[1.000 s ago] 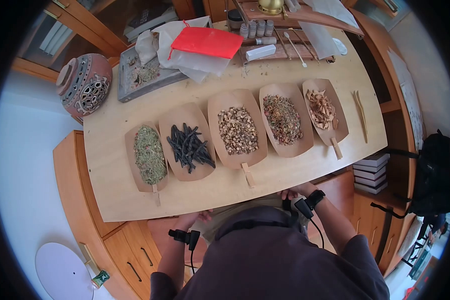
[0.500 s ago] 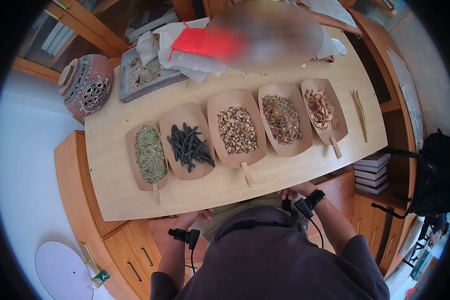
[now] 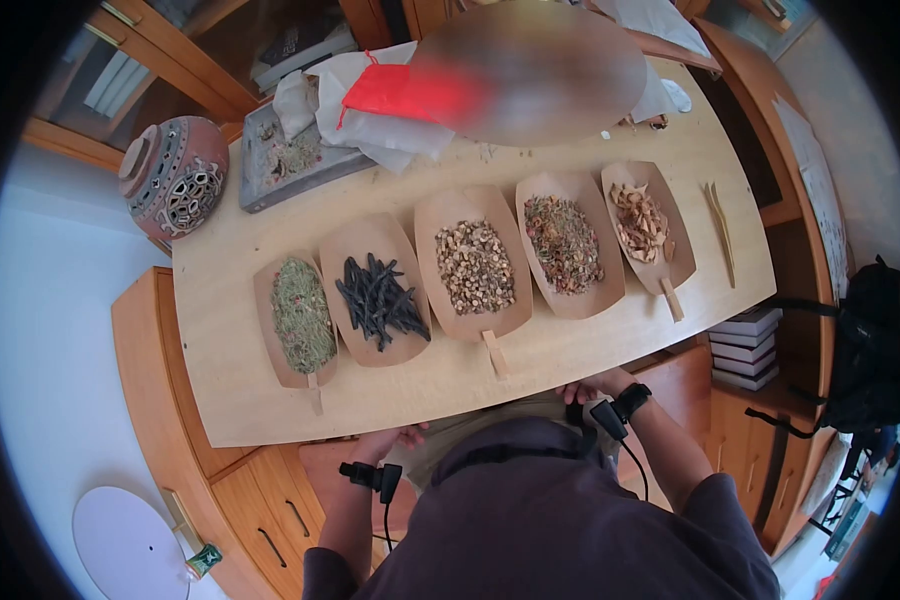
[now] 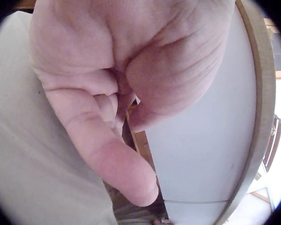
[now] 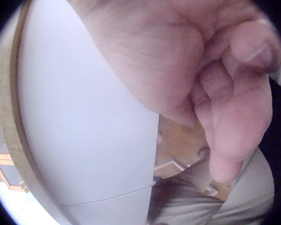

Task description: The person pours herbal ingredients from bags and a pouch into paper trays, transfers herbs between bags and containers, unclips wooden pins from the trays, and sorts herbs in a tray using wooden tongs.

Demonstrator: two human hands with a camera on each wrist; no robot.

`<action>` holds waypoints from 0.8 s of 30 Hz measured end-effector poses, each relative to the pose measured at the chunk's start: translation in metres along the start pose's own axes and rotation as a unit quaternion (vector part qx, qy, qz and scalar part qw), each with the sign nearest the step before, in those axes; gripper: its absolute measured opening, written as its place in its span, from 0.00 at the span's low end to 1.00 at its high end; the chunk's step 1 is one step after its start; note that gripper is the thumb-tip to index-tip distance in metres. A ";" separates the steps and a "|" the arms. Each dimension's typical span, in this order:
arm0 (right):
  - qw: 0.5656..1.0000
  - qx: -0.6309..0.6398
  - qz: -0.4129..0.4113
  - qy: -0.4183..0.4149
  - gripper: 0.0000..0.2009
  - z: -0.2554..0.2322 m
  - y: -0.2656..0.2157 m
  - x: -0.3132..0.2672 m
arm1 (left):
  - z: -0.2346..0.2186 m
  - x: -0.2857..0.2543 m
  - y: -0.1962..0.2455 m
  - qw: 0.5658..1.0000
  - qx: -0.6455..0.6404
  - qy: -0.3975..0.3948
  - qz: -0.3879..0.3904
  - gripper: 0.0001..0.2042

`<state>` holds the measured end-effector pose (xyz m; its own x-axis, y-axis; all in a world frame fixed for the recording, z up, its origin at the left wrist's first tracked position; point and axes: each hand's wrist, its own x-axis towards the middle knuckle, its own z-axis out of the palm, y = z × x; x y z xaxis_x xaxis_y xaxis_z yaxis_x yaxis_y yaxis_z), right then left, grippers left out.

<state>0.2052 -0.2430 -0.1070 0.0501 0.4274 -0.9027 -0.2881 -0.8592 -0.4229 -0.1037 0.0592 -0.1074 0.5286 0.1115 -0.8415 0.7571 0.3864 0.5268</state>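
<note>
head view: five paper trays (image 3: pixel 465 207) of dried pieces cross the middle of the frame on the table (image 3: pixel 390 400), gold tweezers (image 3: pixel 720 233) to their right. your left hand (image 3: pixel 384 442) and right hand (image 3: pixel 592 386) sit lower centre, by the table's near edge, clear of every tray; their palms are hidden. if you reach for a tray, go in level and support its base, since loose pieces could spill.

left wrist view: your left palm shows at the top, fingers partly bent around nothing visible, above trousers (image 4: pixel 37 140) at left; no tray shows.

right wrist view: your right fingers curl loosely, upper right, nothing seen in them; the table's pale underside, unseen from the head, fills the left.
</note>
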 end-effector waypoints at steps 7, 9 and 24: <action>1.000 0.004 -0.004 -0.004 0.17 -0.001 0.003 0.002 | 0.005 -0.005 0.009 1.000 -0.005 0.009 0.007 0.14; 1.000 0.007 -0.006 -0.004 0.17 -0.001 0.004 0.003 | 0.003 -0.003 0.005 1.000 -0.004 0.007 0.007 0.14; 1.000 0.007 -0.004 -0.017 0.17 -0.004 0.013 0.013 | 0.002 -0.003 0.005 1.000 -0.001 0.006 -0.004 0.15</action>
<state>0.2063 -0.2498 -0.1242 0.0197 0.4440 -0.8958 -0.3011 -0.8518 -0.4288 -0.1007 0.0591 -0.1017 0.5182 0.1205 -0.8467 0.7604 0.3883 0.5206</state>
